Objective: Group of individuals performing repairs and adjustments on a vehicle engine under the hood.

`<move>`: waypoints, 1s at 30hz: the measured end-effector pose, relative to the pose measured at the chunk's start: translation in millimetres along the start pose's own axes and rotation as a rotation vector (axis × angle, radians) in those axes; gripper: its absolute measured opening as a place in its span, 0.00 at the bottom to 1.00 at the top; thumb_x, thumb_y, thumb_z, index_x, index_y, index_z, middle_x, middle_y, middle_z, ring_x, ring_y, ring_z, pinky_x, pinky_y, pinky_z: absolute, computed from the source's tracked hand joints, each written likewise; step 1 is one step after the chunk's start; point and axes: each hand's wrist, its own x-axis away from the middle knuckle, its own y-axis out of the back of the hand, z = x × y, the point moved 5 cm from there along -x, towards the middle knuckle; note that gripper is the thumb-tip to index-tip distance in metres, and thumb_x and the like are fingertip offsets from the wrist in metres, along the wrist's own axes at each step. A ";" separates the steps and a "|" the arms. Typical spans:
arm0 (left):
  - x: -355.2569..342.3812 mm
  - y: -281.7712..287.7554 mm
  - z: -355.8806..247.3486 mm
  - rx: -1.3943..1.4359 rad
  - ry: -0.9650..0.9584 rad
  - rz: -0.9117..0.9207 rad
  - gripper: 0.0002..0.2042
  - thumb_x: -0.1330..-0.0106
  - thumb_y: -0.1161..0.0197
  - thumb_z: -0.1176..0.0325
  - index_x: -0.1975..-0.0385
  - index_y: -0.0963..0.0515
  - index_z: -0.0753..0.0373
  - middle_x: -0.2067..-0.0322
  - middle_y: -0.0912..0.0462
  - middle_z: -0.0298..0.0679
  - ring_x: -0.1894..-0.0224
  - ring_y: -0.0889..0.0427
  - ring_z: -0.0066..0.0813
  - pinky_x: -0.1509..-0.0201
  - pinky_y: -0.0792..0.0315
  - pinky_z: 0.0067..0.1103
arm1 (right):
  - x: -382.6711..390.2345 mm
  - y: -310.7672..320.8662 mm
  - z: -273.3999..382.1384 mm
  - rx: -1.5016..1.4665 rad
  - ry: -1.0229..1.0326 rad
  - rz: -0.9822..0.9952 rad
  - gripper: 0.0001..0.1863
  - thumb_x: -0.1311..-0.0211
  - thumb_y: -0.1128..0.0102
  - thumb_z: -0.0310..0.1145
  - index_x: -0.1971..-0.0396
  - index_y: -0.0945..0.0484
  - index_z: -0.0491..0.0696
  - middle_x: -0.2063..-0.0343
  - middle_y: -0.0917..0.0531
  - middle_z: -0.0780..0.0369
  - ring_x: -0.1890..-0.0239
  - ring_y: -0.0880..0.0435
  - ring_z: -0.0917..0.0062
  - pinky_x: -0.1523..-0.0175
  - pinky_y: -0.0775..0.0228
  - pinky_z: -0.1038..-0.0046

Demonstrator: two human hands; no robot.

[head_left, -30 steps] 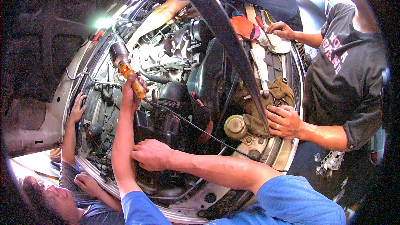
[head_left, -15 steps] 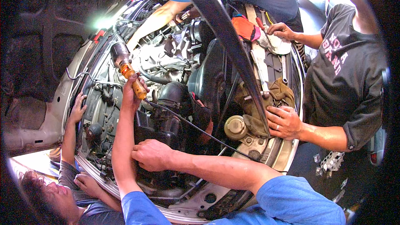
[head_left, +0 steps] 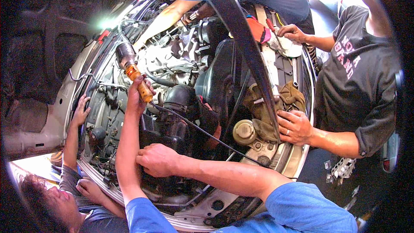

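My left hand [head_left: 139,95] is wrapped round the orange handle of a corded work light [head_left: 144,91], which tilts over the engine [head_left: 172,54] with its dark head up and to the left. From the handle's lower end a black cord [head_left: 198,131] runs down to the right. Beside my left forearm, above the black engine-bay parts, my right hand [head_left: 157,159] is closed in a loose fist. Its back faces up, and no tool sticks out of it. Bright light falls on the metal engine top.
A dark strut [head_left: 250,56] crosses the bay diagonally. At right, a co-worker's hand [head_left: 295,127] rests by a brown cloth [head_left: 293,97] and tools; another co-worker's arm [head_left: 166,19] reaches in from the far side. A person [head_left: 56,207] leans in at lower left, below the raised hood [head_left: 39,60].
My hands and the work light keep nearly the same place. At the top, the strut appears slightly farther right, and the far co-worker's head and arm have shifted a little to the right.
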 end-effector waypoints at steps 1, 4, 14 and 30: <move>0.2 -0.8 -0.1 0.000 0.000 -0.001 0.21 0.36 0.36 0.48 0.56 0.30 0.59 0.73 0.27 0.33 0.72 0.24 0.28 0.66 0.23 0.28 | 0.1 -0.2 -0.3 0.004 -0.002 -0.001 0.10 0.55 0.38 0.31 0.72 0.24 0.43 0.71 0.20 0.55 0.63 0.18 0.58 0.55 0.25 0.59; 0.0 0.3 0.2 0.002 -0.003 -0.009 0.22 0.36 0.36 0.49 0.54 0.30 0.59 0.73 0.27 0.33 0.73 0.24 0.28 0.66 0.23 0.28 | 0.1 -1.5 -0.8 0.003 0.002 -0.005 0.10 0.55 0.38 0.31 0.72 0.24 0.43 0.71 0.20 0.55 0.63 0.18 0.58 0.55 0.25 0.59; 0.7 -2.1 -0.2 0.084 0.006 0.010 0.17 0.32 0.41 0.58 0.52 0.31 0.62 0.72 0.25 0.36 0.74 0.20 0.28 0.69 0.19 0.27 | 0.0 -1.8 -1.0 -0.002 0.002 -0.002 0.10 0.54 0.38 0.31 0.71 0.24 0.43 0.70 0.20 0.54 0.62 0.18 0.58 0.55 0.25 0.58; 0.0 2.4 1.0 0.076 0.025 -0.025 0.18 0.33 0.40 0.57 0.51 0.31 0.62 0.72 0.25 0.36 0.74 0.20 0.28 0.68 0.19 0.28 | -0.4 -1.9 -0.4 -0.007 0.010 -0.006 0.10 0.53 0.39 0.31 0.71 0.24 0.43 0.71 0.19 0.54 0.63 0.18 0.58 0.55 0.25 0.58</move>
